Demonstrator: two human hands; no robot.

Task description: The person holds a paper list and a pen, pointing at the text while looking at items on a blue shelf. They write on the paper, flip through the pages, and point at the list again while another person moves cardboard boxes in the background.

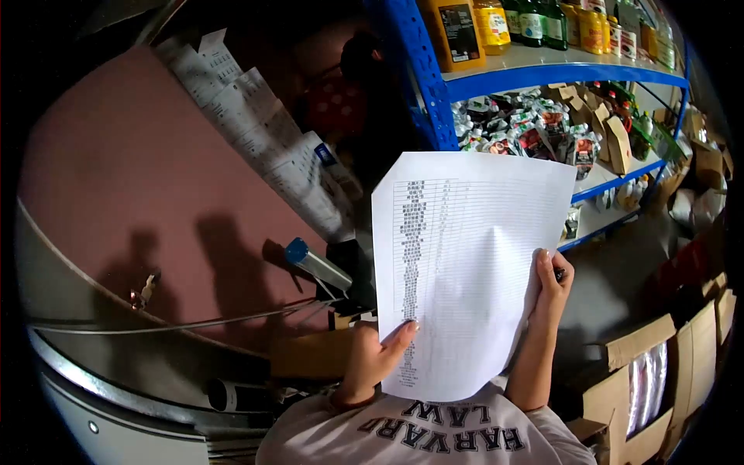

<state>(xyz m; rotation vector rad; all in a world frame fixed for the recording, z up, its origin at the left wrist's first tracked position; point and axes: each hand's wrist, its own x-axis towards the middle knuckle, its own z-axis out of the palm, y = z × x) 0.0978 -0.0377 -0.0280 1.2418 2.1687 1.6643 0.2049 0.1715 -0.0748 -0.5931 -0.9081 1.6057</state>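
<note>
A large white sheet of paper (473,263) printed with a table and a column of small characters is held up in front of my chest. My left hand (376,356) is closed on its lower left edge, thumb lying over the print. At the right edge, my right hand (550,291) grips the same sheet with the thumb on its front. A small dark object, possibly the end of a pen (559,274), sticks out from between the right fingers. The fingers behind the paper are hidden.
Blue metal shelving (558,74) at the upper right carries bottles (535,23) and many foil pouches (535,128). Open cardboard boxes (620,356) stand at the lower right. Printed sheets (248,116) hang on the wall. A blue-capped tube (314,263) stands left of the paper.
</note>
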